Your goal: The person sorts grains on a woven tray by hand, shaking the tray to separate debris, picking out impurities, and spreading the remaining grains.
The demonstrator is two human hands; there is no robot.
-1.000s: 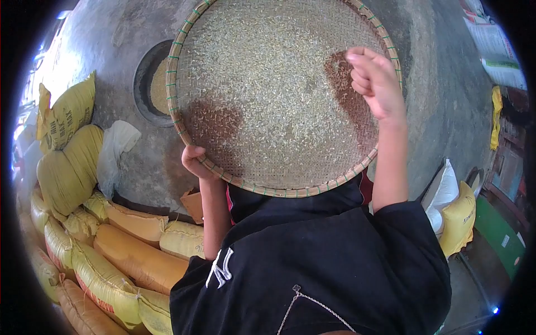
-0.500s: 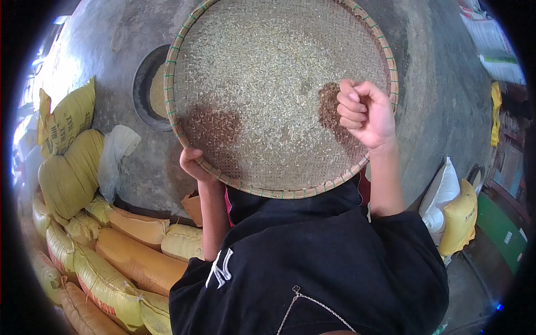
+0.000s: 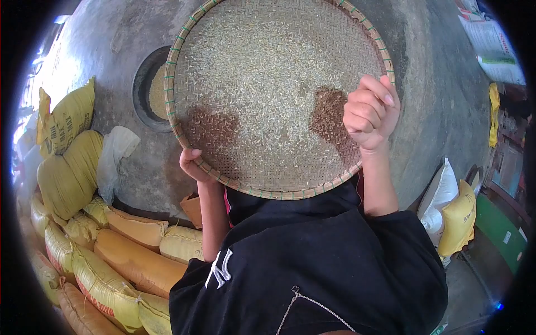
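Note:
A large round woven winnowing basket [image 3: 254, 176] with a green-stitched rim fills the upper middle of the view. Pale husk-like grains [image 3: 265, 78] lie spread across its weave. The brown patches at lower left and right look like shadows. My left hand [image 3: 194, 166] grips the rim at the lower left, thumb on top and the other fingers hidden beneath. Above the basket's right side, my right hand [image 3: 371, 113] is raised with its fingers curled closed. Whatever may be inside those fingers is hidden.
On the floor at left stands a dark basin [image 3: 146, 106] holding tan grain. Filled yellow sacks [image 3: 106, 279] are piled at lower left, beside a clear plastic bag [image 3: 115, 159]. White and yellow sacks [image 3: 459, 218] lean at right, near a green panel [image 3: 502, 231].
My right hand has shifted right towards the basket's rim and turned, staying closed. The basket has moved slightly left on that side. My left hand keeps its hold.

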